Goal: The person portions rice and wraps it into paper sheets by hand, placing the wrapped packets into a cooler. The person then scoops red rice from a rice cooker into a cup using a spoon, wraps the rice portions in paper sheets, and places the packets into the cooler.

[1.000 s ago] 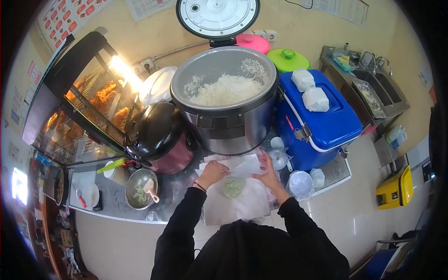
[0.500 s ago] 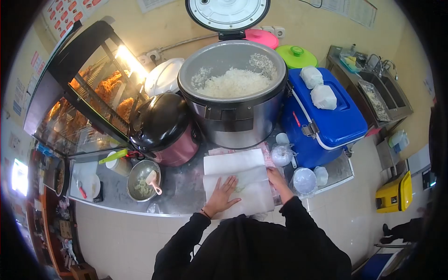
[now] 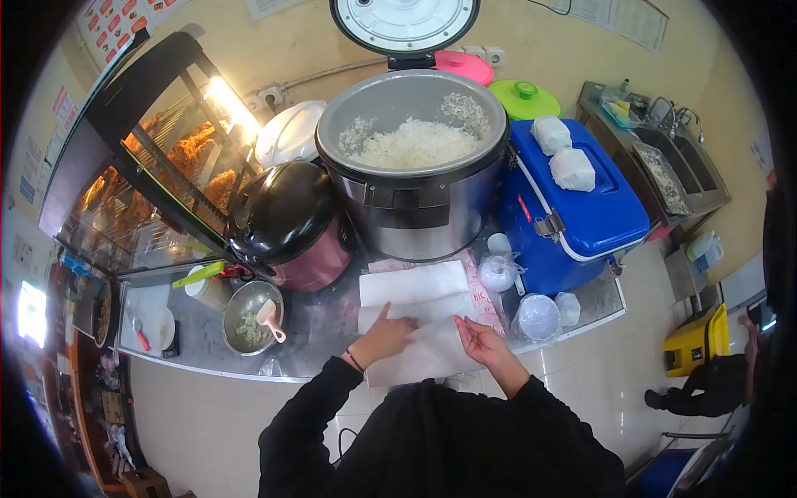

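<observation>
White wrapping paper [image 3: 415, 284] lies in overlapping sheets on the metal counter, in front of the large rice cooker. My right hand [image 3: 488, 344] pinches the upper right corner of the front sheet [image 3: 432, 353], which is lifted and slightly curved. On that sheet's left side rests my left hand [image 3: 382, 339], its fingers spread and pointing right across the paper. The fingertips touch the paper near the fold. Under the sheets, a piece of pink printed paper [image 3: 487, 300] shows along the right side.
Cooked rice [image 3: 419, 143] fills the open cooker [image 3: 407, 212]. A pink lidded cooker [image 3: 311, 257], a metal bowl [image 3: 235, 339] with a spatula, and a fried-chicken display [image 3: 158, 166] stand left. To the right are a blue cooler [image 3: 573, 216] with wrapped bundles [image 3: 573, 168] and a plastic-wrapped stack [image 3: 539, 319].
My right hand has moved left and lifted the front sheet's corner. My left hand has shifted slightly left from lying flat on the paper. At far right, a person's leg has come further into view.
</observation>
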Demonstrator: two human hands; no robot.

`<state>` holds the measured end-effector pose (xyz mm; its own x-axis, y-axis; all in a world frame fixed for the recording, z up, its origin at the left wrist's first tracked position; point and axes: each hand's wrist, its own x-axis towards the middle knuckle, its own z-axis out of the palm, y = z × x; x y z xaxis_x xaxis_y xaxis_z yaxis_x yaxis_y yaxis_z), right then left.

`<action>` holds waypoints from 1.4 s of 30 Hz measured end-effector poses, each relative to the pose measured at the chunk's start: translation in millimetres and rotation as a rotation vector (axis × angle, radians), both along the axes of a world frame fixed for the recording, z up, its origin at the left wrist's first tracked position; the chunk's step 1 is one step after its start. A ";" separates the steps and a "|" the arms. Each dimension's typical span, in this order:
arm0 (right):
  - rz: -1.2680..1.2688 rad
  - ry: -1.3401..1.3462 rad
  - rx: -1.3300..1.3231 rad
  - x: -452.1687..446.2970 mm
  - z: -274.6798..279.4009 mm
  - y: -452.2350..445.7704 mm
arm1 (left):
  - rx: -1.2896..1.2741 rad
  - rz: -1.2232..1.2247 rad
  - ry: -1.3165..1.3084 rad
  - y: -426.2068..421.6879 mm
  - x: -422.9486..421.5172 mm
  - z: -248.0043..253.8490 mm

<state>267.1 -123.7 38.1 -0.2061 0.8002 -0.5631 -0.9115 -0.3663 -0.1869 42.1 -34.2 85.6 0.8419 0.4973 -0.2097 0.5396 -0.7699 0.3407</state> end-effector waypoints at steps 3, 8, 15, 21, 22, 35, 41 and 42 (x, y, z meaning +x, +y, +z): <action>0.228 -0.722 0.575 -16.1 -8.4 -12.6 | -0.079 -0.021 0.019 37.8 6.3 -13.3; 0.598 -2.447 1.196 -52.7 25.7 1.3 | -0.410 0.215 -0.285 64.1 6.7 -22.8; 0.635 -2.581 1.223 -35.2 -2.3 17.5 | 0.459 -0.004 -0.447 14.2 0.3 -21.8; 0.483 -2.270 1.233 -4.2 -28.4 19.8 | 0.274 0.229 -0.486 -21.7 -29.6 -58.5; 0.436 -2.215 1.275 2.1 -34.8 22.1 | 0.241 0.244 -0.499 -21.4 -36.7 -71.2; 0.730 -2.360 0.881 -17.4 2.9 71.2 | 0.247 0.353 -0.093 25.1 -18.0 -19.6; 0.642 -2.658 1.089 -27.0 -52.2 32.6 | 0.506 0.272 -0.059 -18.0 -21.2 -106.0; 0.620 -2.713 1.056 -33.0 -48.8 25.4 | 0.476 0.353 -0.069 -29.3 -13.7 -99.4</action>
<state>234.0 -98.3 -10.8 -0.3878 0.9019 0.1903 0.9197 0.3923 0.0150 28.4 -63.5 -13.8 0.6120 0.7756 0.1543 0.7798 -0.6244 0.0457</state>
